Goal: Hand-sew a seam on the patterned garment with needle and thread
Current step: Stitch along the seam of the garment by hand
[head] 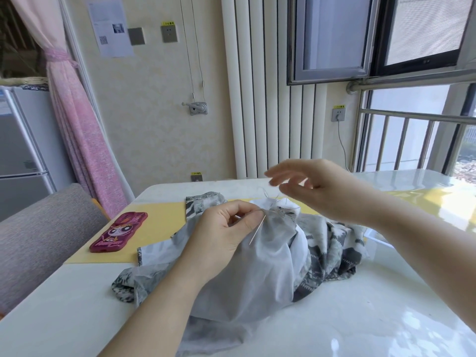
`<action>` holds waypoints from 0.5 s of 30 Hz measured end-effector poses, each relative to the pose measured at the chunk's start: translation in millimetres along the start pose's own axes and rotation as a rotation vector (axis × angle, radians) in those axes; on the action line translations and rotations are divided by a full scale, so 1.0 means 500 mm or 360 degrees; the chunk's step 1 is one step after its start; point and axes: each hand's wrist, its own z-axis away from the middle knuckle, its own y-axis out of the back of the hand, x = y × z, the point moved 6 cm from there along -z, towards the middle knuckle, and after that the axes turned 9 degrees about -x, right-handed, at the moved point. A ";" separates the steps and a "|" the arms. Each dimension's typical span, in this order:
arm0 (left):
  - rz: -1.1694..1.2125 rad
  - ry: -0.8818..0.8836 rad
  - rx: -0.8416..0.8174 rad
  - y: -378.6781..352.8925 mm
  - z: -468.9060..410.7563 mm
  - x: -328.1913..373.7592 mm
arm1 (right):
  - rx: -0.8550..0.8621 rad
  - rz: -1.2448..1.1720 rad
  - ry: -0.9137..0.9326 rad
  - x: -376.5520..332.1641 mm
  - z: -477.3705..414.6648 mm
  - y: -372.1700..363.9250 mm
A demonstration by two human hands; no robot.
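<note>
The grey-and-white patterned garment (332, 251) lies bunched in the middle of the white table (360, 318), pale lining side up. My left hand (224, 233) pinches a raised fold of the fabric and holds the needle (257, 229) there against it, the needle slanting down and to the left. A thin thread (268, 195) rises in loose loops from the top of the fold. My right hand (316, 186) hovers just above and to the right of the fold, fingers spread and curled toward the thread; whether it touches the thread I cannot tell.
A pink phone case with a cartoon face (119, 233) lies on the yellow mat (159, 228) at the left. A grey upholstered seat (38, 233) stands beside the table's left edge. A white radiator (270, 99) and a window railing (412, 140) are behind the table.
</note>
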 end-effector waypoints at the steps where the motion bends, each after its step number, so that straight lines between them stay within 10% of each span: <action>1: 0.0024 0.0021 0.0001 0.000 -0.001 -0.003 | 0.0183 0.0121 0.0069 -0.001 0.008 0.013; 15: 0.0433 0.0211 -0.0154 -0.014 -0.014 -0.027 | 0.0546 0.0879 0.0786 -0.052 0.040 -0.061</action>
